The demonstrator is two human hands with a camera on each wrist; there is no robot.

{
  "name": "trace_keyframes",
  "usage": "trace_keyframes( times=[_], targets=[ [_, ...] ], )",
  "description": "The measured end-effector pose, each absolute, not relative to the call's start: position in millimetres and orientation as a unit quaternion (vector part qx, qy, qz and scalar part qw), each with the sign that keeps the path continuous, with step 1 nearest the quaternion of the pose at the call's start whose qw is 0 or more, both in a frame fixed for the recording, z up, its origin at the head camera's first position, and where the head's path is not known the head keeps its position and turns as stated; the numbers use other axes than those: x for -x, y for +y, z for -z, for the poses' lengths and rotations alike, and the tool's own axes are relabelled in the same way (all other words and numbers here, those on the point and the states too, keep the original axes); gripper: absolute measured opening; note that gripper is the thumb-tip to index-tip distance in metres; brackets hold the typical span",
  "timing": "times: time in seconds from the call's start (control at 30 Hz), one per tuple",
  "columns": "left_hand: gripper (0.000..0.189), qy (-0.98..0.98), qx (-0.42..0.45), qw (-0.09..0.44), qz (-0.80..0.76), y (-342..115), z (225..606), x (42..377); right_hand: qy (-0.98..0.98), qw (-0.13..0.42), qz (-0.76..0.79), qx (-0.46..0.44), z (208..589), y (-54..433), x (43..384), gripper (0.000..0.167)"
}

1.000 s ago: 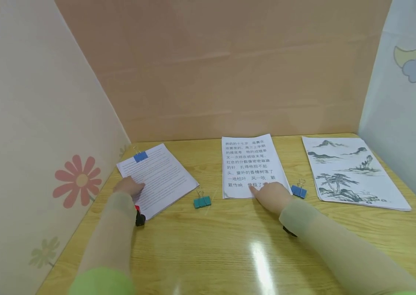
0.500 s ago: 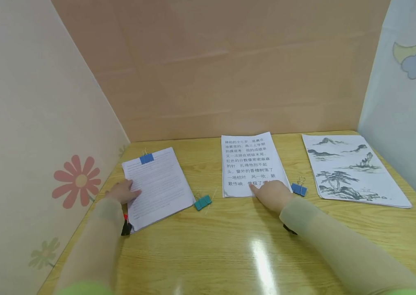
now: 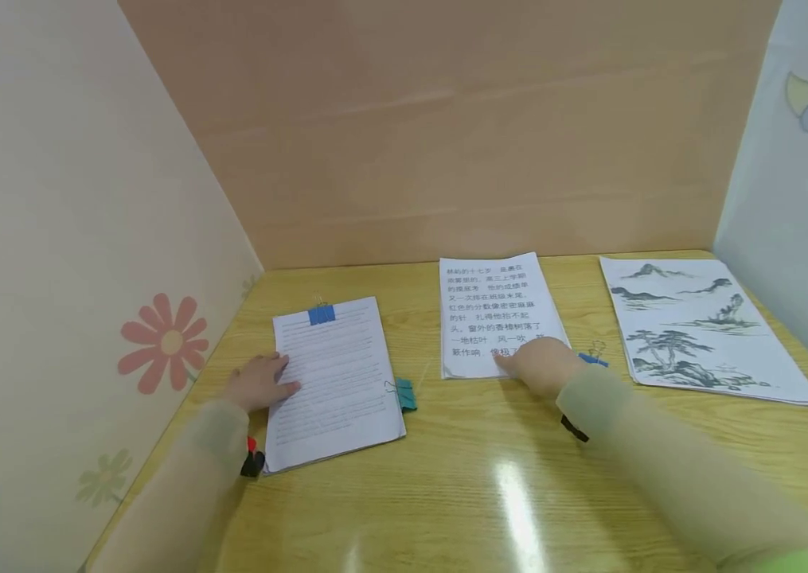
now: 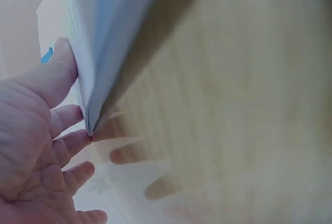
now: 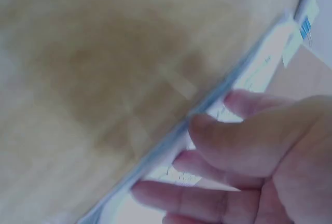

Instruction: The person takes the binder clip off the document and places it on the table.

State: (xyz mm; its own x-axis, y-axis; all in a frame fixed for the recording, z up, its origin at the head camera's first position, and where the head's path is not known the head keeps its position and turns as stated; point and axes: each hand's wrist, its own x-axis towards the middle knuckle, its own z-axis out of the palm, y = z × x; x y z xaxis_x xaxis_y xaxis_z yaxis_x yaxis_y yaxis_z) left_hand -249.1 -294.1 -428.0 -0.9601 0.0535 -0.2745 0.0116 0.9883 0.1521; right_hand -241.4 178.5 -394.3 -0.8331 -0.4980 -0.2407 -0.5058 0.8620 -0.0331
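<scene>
A stack of printed sheets (image 3: 335, 378) lies at the left of the table, a blue binder clip (image 3: 322, 315) at its top edge. Against its left edge rests my left hand (image 3: 260, 383), fingers spread; in the left wrist view the thumb (image 4: 61, 71) touches the paper and the fingers lie along the edge. My right hand (image 3: 541, 364) rests on the lower right of a middle stack with large Chinese text (image 3: 489, 306). Up close, the right thumb (image 5: 212, 133) meets that stack's edge, with relaxed fingers over the print. A teal binder clip (image 3: 407, 395) touches the left stack's right side.
Beside the right hand lies another blue binder clip (image 3: 593, 360), partly hidden. Sheets with an ink landscape (image 3: 704, 330) lie at the right. Walls border the wooden table (image 3: 404, 509) at left, back and right.
My left hand has shifted the left stack rightward and toward me, turning it straighter. The stack now meets the teal clip, which has turned. My right hand stays on the middle stack.
</scene>
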Motion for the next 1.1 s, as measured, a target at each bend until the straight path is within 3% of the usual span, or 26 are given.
trace_keyframes(
  times=[0.37,0.7,0.97,1.1],
  targets=[
    [0.079,0.987,-0.052,0.139,-0.060,-271,427,229,0.954,0.132,0.018,0.269,389,186,269,0.028],
    [0.080,0.985,-0.078,0.143,-0.050,-255,418,211,0.946,0.144,0.038,0.288,380,149,295,0.014],
    [0.083,0.981,-0.104,0.158,-0.046,-245,412,202,0.945,0.150,0.161,0.243,387,106,301,0.022],
    [0.084,0.982,-0.106,0.156,-0.029,-242,413,198,0.942,0.145,0.202,0.225,396,89,303,0.039]
  ],
)
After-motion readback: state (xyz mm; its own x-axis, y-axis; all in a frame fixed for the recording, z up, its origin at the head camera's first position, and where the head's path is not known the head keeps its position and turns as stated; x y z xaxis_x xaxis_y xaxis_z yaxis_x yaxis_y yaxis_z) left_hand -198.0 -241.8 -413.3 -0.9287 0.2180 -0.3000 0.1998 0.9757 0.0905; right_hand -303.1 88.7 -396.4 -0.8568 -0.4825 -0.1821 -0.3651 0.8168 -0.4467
